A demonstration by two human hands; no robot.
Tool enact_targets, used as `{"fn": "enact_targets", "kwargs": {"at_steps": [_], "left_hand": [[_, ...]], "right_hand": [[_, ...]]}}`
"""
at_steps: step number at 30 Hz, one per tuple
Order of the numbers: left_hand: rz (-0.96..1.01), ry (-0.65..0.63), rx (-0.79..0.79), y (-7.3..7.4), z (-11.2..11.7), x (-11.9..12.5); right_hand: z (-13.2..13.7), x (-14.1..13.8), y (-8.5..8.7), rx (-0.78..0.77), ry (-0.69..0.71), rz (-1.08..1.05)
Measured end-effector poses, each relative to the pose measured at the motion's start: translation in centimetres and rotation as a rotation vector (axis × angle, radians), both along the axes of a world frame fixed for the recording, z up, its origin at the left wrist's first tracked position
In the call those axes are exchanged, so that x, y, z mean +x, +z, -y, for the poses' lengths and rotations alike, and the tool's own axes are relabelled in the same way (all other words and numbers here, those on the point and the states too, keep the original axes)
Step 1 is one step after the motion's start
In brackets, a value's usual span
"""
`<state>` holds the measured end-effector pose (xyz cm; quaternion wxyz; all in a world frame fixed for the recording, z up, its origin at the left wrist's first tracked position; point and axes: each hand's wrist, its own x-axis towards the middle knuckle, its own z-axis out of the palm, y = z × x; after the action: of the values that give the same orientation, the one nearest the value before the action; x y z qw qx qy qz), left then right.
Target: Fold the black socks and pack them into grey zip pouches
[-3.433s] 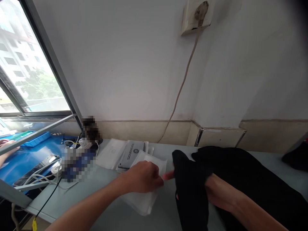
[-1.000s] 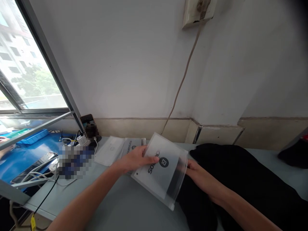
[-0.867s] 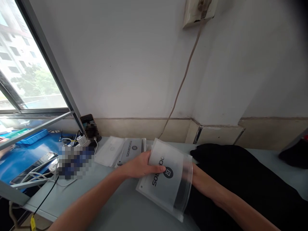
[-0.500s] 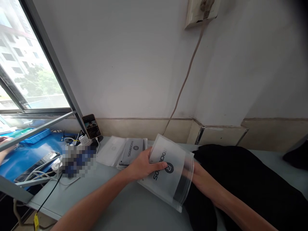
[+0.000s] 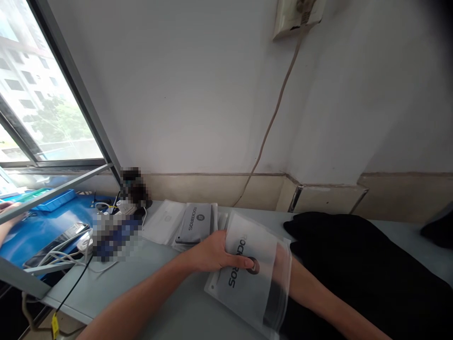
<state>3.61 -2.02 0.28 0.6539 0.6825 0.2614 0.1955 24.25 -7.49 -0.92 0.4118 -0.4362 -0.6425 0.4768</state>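
My left hand (image 5: 214, 253) grips the left edge of a frosted zip bag (image 5: 252, 274) printed with a dark logo, thumb laid across its face. My right hand (image 5: 283, 264) is inside or behind the bag's open right end, seen dimly through the plastic, its fingers not clear. A black garment (image 5: 357, 264) lies spread on the grey table (image 5: 163, 302) to the right, partly under my right forearm. The bag is held tilted just above the table.
A stack of more printed bags (image 5: 196, 224) and a white pouch (image 5: 163, 222) lie by the wall. Cables, a charger and a phone stand (image 5: 132, 189) sit to the left. Another person's hand (image 5: 7, 222) rests on a blue mat (image 5: 38, 231). A cord (image 5: 272, 118) hangs from a wall socket.
Since 3.4 s ago my hands picked up a printed bag. In the last second the bag has tipped lower and nearer me, with my right hand reaching deeper behind its open end.
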Motion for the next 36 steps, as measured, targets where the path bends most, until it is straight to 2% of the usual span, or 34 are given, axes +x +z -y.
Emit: {"fn": "enact_targets", "kwargs": {"at_steps": [2,4,7,10,13,15,17,19,21,23,25,28,30,32,36], "left_hand": [[-0.011,0.02,0.039,0.0,-0.3,-0.2],[-0.033,0.068,0.069,0.3,-0.6,-0.6],[-0.06,0.227,0.085,0.8,-1.3,-1.3],[-0.051,0.437,0.104,1.1,-1.9,-1.8],[0.027,0.592,0.122,0.9,-2.1,-1.6],[0.103,0.664,0.138,0.5,-2.0,-1.3],[0.163,0.733,0.161,0.1,-1.9,-0.8],[0.203,0.793,0.188,-0.1,-1.7,-0.5],[0.229,0.851,0.219,-0.2,-1.5,-0.4],[0.247,0.892,0.239,-0.2,-1.3,-0.2],[0.254,0.893,0.241,-0.4,-1.1,-0.1],[0.26,0.84,0.229,-0.9,-1.0,0.2],[0.257,0.8,0.208,-1.4,-1.0,0.4],[0.242,0.754,0.186,-1.8,-0.9,0.6],[0.201,0.695,0.184,-2.1,-0.3,0.9]], "right_hand": [[-0.1,0.1,0.1,-0.014,0.036,0.009],[-0.1,0.9,0.5,-0.097,0.092,0.0],[-0.6,3.1,1.0,-0.209,0.104,0.028],[-1.5,5.4,1.1,-0.298,-0.012,0.055],[-2.4,6.4,0.8,-0.404,-0.205,-0.16],[-2.5,6.2,0.6,-0.486,-0.264,-0.296],[-2.1,5.8,0.5,-0.598,-0.169,-0.277],[-1.5,5.2,0.4,-0.682,0.049,-0.163],[-0.7,4.7,0.4,-0.67,0.312,-0.098],[-0.2,4.1,0.3,-0.581,0.447,-0.15],[-0.1,3.4,0.2,-0.492,0.367,-0.277],[-0.6,2.3,0.0,-0.438,0.016,-0.498],[-1.0,1.9,0.0,-0.43,-0.153,-0.609],[-1.2,1.6,0.0,-0.405,-0.225,-0.641],[-1.1,1.4,0.1,-0.354,-0.275,-0.518]]}}
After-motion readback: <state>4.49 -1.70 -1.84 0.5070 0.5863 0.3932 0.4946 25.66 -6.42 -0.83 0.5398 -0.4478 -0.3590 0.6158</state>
